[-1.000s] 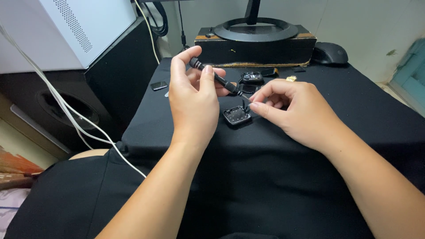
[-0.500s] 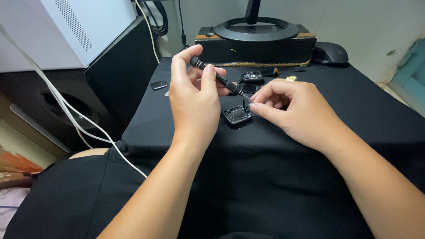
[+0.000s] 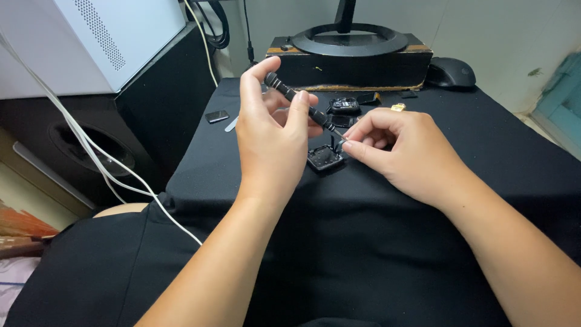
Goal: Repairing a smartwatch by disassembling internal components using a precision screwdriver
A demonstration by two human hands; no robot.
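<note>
**Ana:** Head view, and we're tight on the fingers: the left hand (image 3: 270, 142) pinches a slim black screwdriver (image 3: 301, 104), index tip capping its top end, thumb and middle finger closed round the shaft. It slants down toward centre frame.

**Ben:** And the right hand (image 3: 407, 152)?

**Ana:** Thumb and forefinger closed at the driver's tip, right above a small square black part (image 3: 325, 158) lying on the black cloth of the table (image 3: 496, 151). Whether they grip a screw I cannot tell; too small.

**Ben:** Risks?

**Ana:** I'd judge a slip: the driver is tilted, so it could skid off the part and nudge it. Anything tiny dropped on black cloth would be hard to find.

**Ben:** Further out?

**Ana:** More small black pieces (image 3: 345, 106) just behind, and a little yellow bit (image 3: 397, 107). Upper centre, a dark box (image 3: 351, 65) carries a round monitor base (image 3: 349, 40); a black mouse (image 3: 451, 72) sits upper right. Upper left, a white perforated case (image 3: 91, 42), white cables (image 3: 91, 151) trailing down. No readable labels.
</note>
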